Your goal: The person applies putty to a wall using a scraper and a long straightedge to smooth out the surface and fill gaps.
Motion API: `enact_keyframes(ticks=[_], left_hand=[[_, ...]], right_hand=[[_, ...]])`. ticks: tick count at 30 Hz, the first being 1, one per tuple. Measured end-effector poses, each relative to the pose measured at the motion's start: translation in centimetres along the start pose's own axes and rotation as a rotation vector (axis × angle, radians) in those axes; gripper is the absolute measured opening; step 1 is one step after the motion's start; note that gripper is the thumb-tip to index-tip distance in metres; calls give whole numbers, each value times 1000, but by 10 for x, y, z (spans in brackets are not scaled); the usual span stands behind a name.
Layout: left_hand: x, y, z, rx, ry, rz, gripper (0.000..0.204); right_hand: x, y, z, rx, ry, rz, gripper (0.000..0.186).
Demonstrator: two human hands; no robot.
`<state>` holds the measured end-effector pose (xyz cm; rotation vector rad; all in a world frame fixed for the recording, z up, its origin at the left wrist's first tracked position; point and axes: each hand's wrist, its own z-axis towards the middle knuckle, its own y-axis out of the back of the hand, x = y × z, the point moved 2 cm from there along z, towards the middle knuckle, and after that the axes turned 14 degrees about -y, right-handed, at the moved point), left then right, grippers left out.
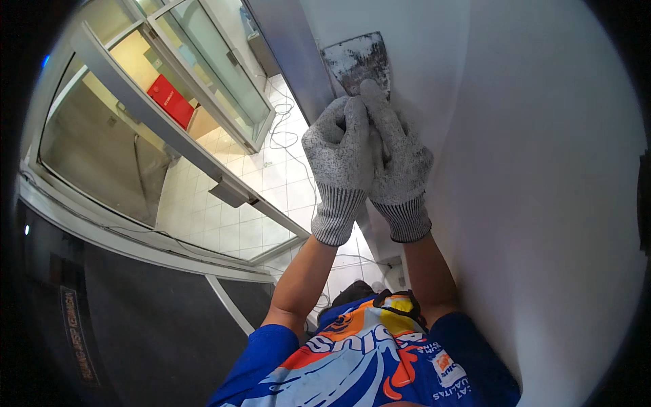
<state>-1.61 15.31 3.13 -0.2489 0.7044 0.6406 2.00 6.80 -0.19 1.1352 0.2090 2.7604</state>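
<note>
A putty knife [357, 60] with a broad, worn metal blade smeared dark and white is held up against the corner edge of a pale wall. My right hand [401, 150], in a speckled grey knit glove, is closed on it, with a finger laid along the base of the blade. My left hand [339, 142], gloved the same way, is closed beside it, its fingertips at the handle end of the blade. The gloves hide the handle. Both hands touch each other, and the ribbed cuffs end at the wrists.
The smooth pale wall [536, 149] fills the right side. A grey metal-like strip [288, 47] runs along its left edge. Farther left stand glass doors [210, 68] with metal frames. A cable [278, 129] trails over the white tiled floor [274, 178]. A red box [171, 100] shows behind glass.
</note>
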Motion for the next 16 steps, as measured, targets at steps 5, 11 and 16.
enact_keyframes(ticks=[5,11,16], left_hand=[[-6,6,-6,-18,71,120,31],[-5,11,5,52,-26,97,31],[-13,16,11,105,148,88,32]], right_hand=[[4,-2,0,-40,-7,-92,61],[7,-2,-4,-34,-49,-102,61],[17,1,2,27,-95,-88,66]])
